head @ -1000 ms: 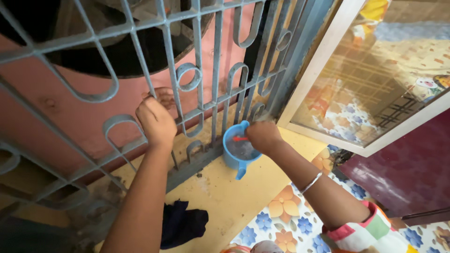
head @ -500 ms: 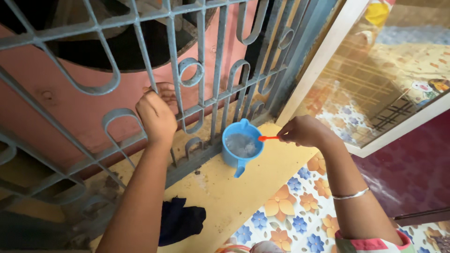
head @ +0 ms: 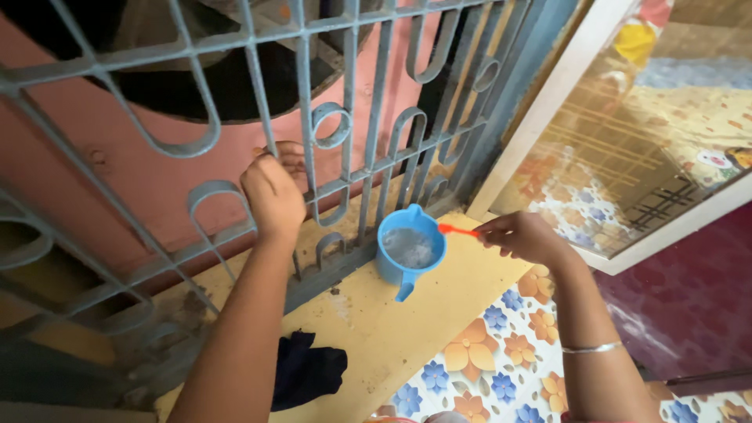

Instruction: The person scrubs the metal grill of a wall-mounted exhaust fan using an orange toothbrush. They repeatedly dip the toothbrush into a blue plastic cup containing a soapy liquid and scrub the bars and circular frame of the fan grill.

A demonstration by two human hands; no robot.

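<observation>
floral floor tiles (head: 478, 356) in orange and blue lie nearest, on the right, and a dark crumpled cloth (head: 307, 376) sits just left of them on the near end of the yellow sill (head: 376, 329). further in, a blue plastic mug (head: 409, 251) stands upright on that sill, close against the foot of the grille, its handle turned toward the near side and cloudy water inside. right hand (head: 523, 237), a thin silver bangle (head: 593, 348) on its forearm, is pinched narrow on the end of a thin orange stick (head: 458, 229), whose other end reaches over the mug's rim. left hand (head: 272, 194) is further back and to the left, fingers curled tight around a bar of the grey-blue metal window grille (head: 352, 141). beyond the grille is a pink wall (head: 157, 180). at far right stands a white-framed window pane (head: 627, 141).
</observation>
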